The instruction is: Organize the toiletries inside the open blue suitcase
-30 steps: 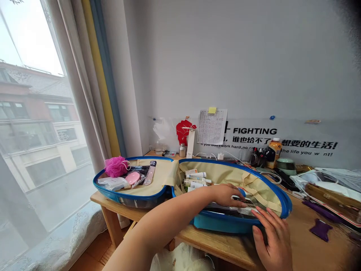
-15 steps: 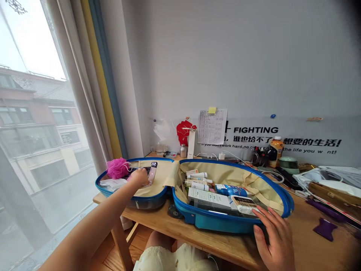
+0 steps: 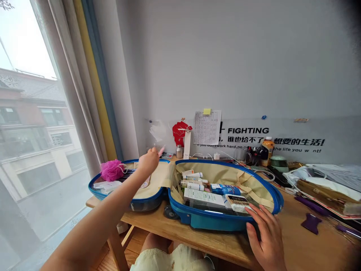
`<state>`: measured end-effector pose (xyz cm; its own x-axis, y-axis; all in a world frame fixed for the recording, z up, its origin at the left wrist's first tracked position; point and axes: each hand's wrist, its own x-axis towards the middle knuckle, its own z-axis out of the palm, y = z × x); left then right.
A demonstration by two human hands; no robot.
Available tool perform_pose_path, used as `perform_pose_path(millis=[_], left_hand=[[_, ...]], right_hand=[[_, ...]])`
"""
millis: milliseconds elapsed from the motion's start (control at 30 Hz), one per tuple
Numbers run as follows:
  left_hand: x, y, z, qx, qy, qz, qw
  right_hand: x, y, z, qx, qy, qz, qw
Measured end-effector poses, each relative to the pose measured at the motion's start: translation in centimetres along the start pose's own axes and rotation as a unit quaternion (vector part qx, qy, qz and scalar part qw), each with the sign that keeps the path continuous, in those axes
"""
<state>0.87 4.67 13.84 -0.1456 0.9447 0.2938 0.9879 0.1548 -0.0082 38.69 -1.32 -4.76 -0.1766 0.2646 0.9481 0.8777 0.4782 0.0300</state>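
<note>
My left hand [image 3: 149, 162] is raised over the left half of the open blue suitcase [image 3: 222, 161]. Its closed fingers grip a slim pink item [image 3: 161, 151], mostly hidden, of a kind I cannot make out. Below it in that half are a bright pink bath puff [image 3: 111, 170], a clear plastic bag [image 3: 107, 186] and a pale pink item [image 3: 146, 182], partly behind my arm. Fingers spread, my right hand [image 3: 266, 235] rests at the near right rim, beside a pack of cotton swabs [image 3: 237, 202]. A white box [image 3: 204, 197], a blue bottle [image 3: 225, 189] and several tubes [image 3: 194, 186] lie in the right half.
The suitcase lies on a wooden table [image 3: 284, 244]. To the right are a purple piece [image 3: 311, 223], a brown pouch [image 3: 321, 192] and papers. An orange bottle [image 3: 267, 150], a green-lidded jar [image 3: 279, 163] and cables stand along the wall. A curtained window is on the left.
My left hand has lifted from inside the left half, up and to the right, with the pink item now showing in its fingers. My right hand stays at the rim; the view has shifted slightly.
</note>
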Motion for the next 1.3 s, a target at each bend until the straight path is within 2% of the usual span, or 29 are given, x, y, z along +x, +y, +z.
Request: perform_pose_path(millis=[100, 233, 333, 433, 567, 800, 967, 1067, 1300], left_hand=[[-0.6, 5.4, -0.6, -0.054, 0.020, 0.056, 0.997], [-2.1, 11.8, 0.0, -0.126, -0.001, 0.149, 0.981], [-3.4, 15.0, 0.7, -0.162, -0.027, 0.222, 0.961], [-4.5, 16.5, 1.4, -0.177, -0.057, 0.281, 0.941], [-5.9, 16.0, 1.9, -0.165, -0.084, 0.323, 0.928], [-7.3, 10.4, 2.2, -0.134, -0.123, 0.328, 0.927], [-6.4, 7.5, 2.3, -0.123, -0.205, 0.366, 0.900], [-6.0, 7.1, 1.9, -0.121, -0.235, 0.387, 0.884], [-6.4, 7.5, 2.3, -0.139, -0.220, 0.403, 0.877]], right_hand=[[-0.1, 0.0, 0.0, 0.002, -0.003, 0.002, 1.000], [-0.3, 0.1, 0.1, 0.007, -0.001, 0.014, 1.000], [-0.3, 0.1, 0.0, 0.001, -0.006, 0.013, 1.000], [-0.2, 0.2, -0.1, -0.005, -0.012, 0.003, 1.000], [-0.2, 0.2, -0.1, 0.002, -0.003, 0.005, 1.000], [-0.4, 0.1, 0.0, -0.003, -0.010, 0.018, 1.000], [-0.2, 0.0, -0.1, -0.004, -0.011, 0.005, 1.000], [-0.1, -0.1, -0.2, -0.002, -0.009, 0.002, 1.000], [-0.1, 0.2, 0.0, 0.009, 0.000, 0.001, 1.000]])
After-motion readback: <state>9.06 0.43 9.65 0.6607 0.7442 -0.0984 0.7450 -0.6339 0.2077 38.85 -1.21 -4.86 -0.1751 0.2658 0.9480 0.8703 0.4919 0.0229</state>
